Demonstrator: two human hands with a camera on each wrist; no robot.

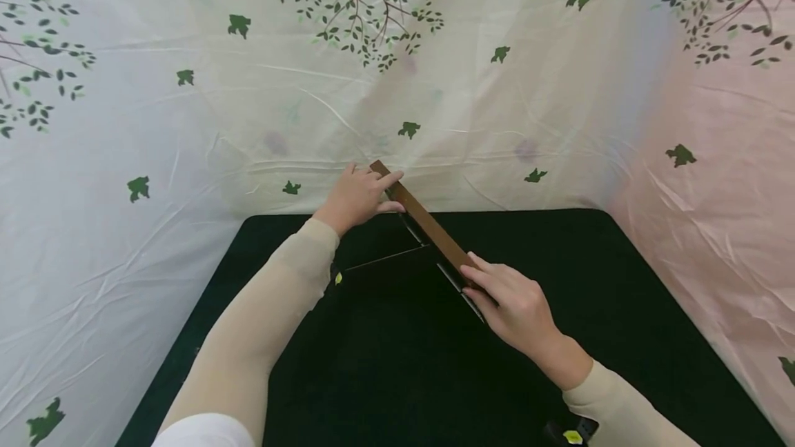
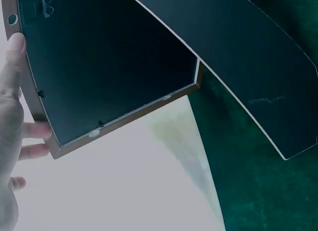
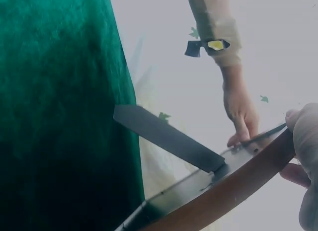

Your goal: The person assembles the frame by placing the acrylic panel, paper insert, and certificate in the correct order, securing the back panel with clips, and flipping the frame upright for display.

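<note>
A brown wooden picture frame (image 1: 431, 226) is held up and tilted over the table, seen nearly edge-on in the head view. My left hand (image 1: 363, 195) grips its far end, with the thumb along the border in the left wrist view. Its near end is in my right hand (image 1: 518, 305), fingers on the outer edge. The dark backing (image 2: 114, 67) shows in the left wrist view, with small metal tabs along the border. Out from this back stands a dark easel leg (image 3: 164, 136), swung open at an angle. The front of the picture frame is hidden.
Below lies a table with a dark green cloth (image 1: 348, 364). A pale curtain (image 1: 261, 116) with printed leaves and branches hangs behind it and along both sides. Each wrist carries a small black camera with a yellow mark, such as the right one (image 1: 573, 436).
</note>
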